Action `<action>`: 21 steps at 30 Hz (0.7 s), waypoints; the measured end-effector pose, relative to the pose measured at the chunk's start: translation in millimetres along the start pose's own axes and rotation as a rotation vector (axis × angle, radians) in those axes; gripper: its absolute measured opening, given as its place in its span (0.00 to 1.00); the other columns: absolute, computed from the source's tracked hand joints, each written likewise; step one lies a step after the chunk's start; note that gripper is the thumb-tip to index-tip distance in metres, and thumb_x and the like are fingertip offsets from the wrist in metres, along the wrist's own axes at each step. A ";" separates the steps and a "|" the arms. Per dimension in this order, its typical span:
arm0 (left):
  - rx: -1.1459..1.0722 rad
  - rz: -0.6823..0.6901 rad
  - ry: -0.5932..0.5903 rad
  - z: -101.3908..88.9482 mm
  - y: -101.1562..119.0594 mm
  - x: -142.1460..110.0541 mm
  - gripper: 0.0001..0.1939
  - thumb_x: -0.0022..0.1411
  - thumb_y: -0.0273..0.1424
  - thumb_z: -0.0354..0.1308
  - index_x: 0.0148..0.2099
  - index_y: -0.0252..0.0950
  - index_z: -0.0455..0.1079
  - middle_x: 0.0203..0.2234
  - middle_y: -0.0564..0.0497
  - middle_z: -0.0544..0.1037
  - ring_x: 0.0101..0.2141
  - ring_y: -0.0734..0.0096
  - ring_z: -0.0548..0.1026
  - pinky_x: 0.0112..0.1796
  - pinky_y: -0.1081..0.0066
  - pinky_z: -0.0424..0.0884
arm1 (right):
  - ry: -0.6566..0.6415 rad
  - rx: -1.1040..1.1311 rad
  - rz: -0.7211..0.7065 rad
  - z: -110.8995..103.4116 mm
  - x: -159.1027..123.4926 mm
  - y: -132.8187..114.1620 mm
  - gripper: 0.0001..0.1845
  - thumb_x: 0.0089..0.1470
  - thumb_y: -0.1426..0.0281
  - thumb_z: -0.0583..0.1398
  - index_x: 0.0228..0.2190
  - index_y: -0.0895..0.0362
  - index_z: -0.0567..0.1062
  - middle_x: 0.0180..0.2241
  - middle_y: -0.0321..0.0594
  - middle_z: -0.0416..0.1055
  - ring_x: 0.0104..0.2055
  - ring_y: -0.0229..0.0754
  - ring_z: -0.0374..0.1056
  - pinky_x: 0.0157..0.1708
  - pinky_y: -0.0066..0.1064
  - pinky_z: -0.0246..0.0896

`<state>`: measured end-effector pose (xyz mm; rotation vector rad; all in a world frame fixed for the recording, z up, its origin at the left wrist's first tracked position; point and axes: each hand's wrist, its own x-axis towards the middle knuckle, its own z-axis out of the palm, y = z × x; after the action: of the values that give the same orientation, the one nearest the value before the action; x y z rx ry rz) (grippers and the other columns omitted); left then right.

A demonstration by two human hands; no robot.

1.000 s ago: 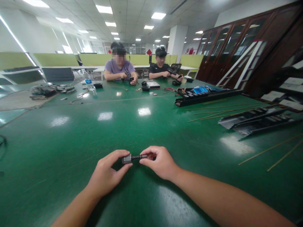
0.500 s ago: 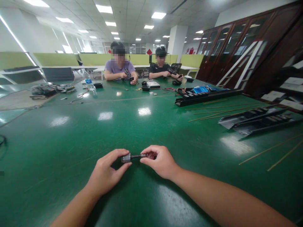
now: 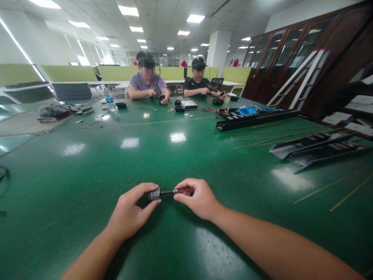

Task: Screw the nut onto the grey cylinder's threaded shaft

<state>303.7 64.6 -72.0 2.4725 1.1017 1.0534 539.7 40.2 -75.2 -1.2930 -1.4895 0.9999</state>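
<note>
A small metal cylinder with a dark threaded shaft (image 3: pixel 163 192) lies level above the green table, held between my hands. My left hand (image 3: pixel 131 210) pinches the grey cylinder body between thumb and fingers. My right hand (image 3: pixel 198 198) grips the far end of the shaft with its fingertips, which hide that tip. The two hands stand close together, with only the middle of the shaft showing between them.
The green table (image 3: pixel 87 175) spreads around my hands. Black metal rails (image 3: pixel 256 120) and thin brass rods (image 3: pixel 276 136) lie to the right. A cable tangle (image 3: pixel 55 111) and a water bottle (image 3: pixel 109 102) sit far left. Two people work across the table.
Both hands and the held part have shifted slightly up and left. My right hand's fingers sit a little further along the shaft. The grip looks the same.
</note>
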 end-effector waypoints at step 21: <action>-0.007 0.005 -0.026 -2.6 -4.5 0.2 0.16 0.60 0.34 0.65 0.50 0.41 0.71 0.43 0.52 0.79 0.43 0.69 0.78 0.48 0.71 0.74 | -0.005 0.037 0.023 -0.3 0.4 -0.3 0.09 0.44 0.70 0.68 0.31 0.60 0.81 0.23 0.36 0.72 0.24 0.35 0.62 0.26 0.27 0.58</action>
<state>299.4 67.6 -72.1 2.4778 1.0829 1.0212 539.9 40.5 -74.8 -1.2851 -1.4558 1.0420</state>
